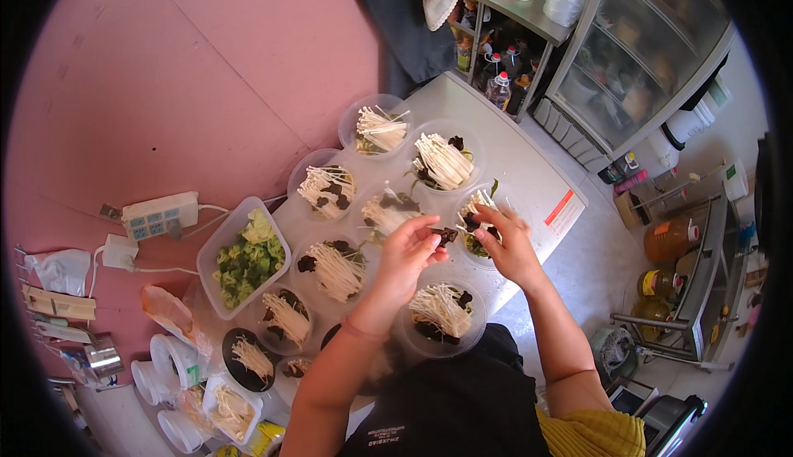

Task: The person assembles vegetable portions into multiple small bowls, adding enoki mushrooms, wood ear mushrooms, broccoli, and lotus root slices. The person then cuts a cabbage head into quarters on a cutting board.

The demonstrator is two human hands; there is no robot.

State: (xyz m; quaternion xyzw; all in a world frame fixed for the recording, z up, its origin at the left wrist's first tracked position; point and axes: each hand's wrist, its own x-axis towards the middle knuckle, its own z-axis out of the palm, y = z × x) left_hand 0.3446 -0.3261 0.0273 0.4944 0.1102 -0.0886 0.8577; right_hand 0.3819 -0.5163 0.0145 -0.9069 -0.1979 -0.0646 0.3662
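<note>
My left hand [406,252] holds a small piece of black wood ear mushroom [445,236] at its fingertips. Just right of it, my right hand [507,240] reaches over a clear plastic bowl [519,209], its thumb and fingers apart; whether a scrap sits between them cannot be told. Enoki mushrooms [477,203], dark wood ear and greens lie in that bowl. Several similar round bowls surround my hands, among them one with enoki [445,158] behind and one with enoki [440,309] near my body.
A square plastic tub [207,259] of broccoli stands left by the pink wall, below a power strip [160,214]. A white tub [214,389] of enoki is at the lower left. The table [533,175] has its edge on the right; a glass-door fridge [638,54] stands beyond.
</note>
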